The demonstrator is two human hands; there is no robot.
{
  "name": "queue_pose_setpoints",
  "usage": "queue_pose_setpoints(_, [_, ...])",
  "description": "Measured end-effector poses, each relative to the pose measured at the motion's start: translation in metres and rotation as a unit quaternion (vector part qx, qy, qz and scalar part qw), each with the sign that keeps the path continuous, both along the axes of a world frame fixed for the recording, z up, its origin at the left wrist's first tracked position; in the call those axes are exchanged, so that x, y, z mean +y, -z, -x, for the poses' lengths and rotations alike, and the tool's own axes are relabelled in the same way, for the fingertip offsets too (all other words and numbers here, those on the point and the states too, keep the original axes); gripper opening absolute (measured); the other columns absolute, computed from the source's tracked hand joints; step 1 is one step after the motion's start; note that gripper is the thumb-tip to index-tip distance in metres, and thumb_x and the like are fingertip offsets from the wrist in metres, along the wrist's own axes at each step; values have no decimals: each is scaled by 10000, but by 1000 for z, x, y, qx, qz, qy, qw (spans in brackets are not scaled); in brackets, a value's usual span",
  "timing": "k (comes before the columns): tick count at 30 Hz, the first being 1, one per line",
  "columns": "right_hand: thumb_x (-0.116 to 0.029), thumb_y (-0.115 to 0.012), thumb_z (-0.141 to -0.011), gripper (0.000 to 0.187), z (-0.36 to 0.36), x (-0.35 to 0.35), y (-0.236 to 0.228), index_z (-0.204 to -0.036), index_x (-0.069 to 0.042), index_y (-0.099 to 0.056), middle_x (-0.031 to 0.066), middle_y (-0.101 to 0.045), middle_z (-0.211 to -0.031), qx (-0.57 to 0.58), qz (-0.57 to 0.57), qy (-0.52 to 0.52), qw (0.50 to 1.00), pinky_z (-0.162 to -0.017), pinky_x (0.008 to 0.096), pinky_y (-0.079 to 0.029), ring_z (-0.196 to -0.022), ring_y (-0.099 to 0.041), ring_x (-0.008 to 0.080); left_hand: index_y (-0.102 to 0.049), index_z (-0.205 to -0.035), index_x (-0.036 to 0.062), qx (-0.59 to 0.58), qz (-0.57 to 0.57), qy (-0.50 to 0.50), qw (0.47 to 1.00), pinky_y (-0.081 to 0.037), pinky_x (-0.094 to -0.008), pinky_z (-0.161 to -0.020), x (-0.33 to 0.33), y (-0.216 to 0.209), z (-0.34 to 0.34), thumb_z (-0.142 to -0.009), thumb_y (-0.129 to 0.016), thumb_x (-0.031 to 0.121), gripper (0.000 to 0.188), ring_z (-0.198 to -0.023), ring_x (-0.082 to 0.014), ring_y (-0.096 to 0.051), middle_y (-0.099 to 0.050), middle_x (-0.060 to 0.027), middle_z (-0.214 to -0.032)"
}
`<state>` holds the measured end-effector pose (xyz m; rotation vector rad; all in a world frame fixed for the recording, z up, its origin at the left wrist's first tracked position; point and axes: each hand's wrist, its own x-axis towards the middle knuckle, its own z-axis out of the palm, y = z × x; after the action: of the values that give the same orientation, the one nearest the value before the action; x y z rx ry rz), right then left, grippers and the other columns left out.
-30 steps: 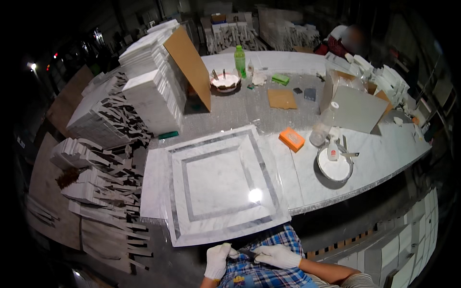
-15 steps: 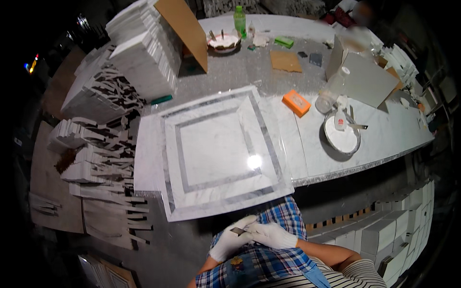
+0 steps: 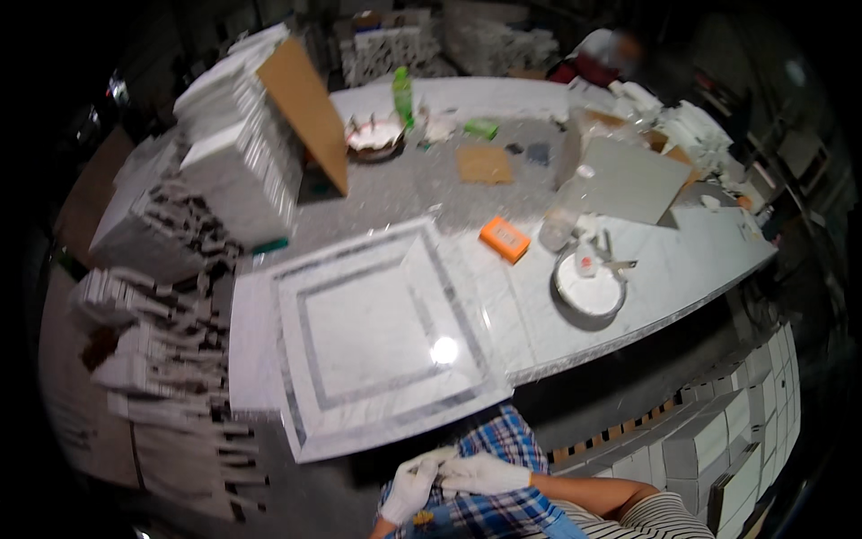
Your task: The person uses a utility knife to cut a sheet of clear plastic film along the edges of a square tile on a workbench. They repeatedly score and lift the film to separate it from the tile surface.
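My left hand [image 3: 415, 485] and my right hand [image 3: 489, 473], both in white knit gloves, meet above my lap in front of the table. The fingers of both are bent and pressed together. A small flat grey piece showed at the left glove a moment ago; the hands and blur now mostly hide it. Whether the right fingers also grip it is hidden. Just beyond the hands lies a square white marble panel [image 3: 368, 337] with two grey inlaid frames, its near edge jutting past the table. A bright light reflects off it.
An orange box [image 3: 505, 240], a clear bottle [image 3: 561, 216] and a bowl of white paste [image 3: 588, 292] stand right of the panel. Stacked marble tiles [image 3: 238, 171] rise at left behind a brown board [image 3: 305, 112]. A green bottle [image 3: 402, 97] stands far back; another person [image 3: 597, 58] is beyond.
The view has shifted, so the table and panel sit lower and further left in it. Both hands stay together over my lap. The grey piece has become hard to see.
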<state>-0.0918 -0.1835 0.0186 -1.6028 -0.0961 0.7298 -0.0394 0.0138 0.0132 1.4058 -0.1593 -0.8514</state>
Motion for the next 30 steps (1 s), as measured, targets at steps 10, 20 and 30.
queue_pose_setpoints(10, [-385, -561, -1022, 337, 1, -5, 18, -1200, -109, -638, 106, -705, -1018, -113, 50, -1, 992, -820, 343, -538, -928, -686, 273, -695, -1211, -13, 18, -52, 10, 998, -545, -286, -832, -15, -25, -4, -1073, -471, 268, 385, -936, -157, -676, -734, -96, -1090])
queue_pose_setpoints(20, [-354, -567, -1033, 320, 13, -25, 25, -1254, -130, -625, 46, -671, -968, -76, 66, -29, 995, -809, 294, -514, -867, -645, 178, -684, -1146, -76, 56, -7, -138, 989, -552, -349, -852, -19, -32, -11, -1075, -415, 306, 472, -922, -220, -693, -738, -150, -1030])
queue_pose_setpoints(30, [-251, -577, -1032, 236, 20, -33, -9, -1101, -36, -646, 4, -694, -766, 119, -34, 150, 981, -573, 209, -462, -606, -541, 44, -660, -1221, -81, -35, -45, -42, 997, -520, -310, -939, -2, -25, -7, -1086, -453, 324, 474, -1000, -179, -671, -721, -126, -1129])
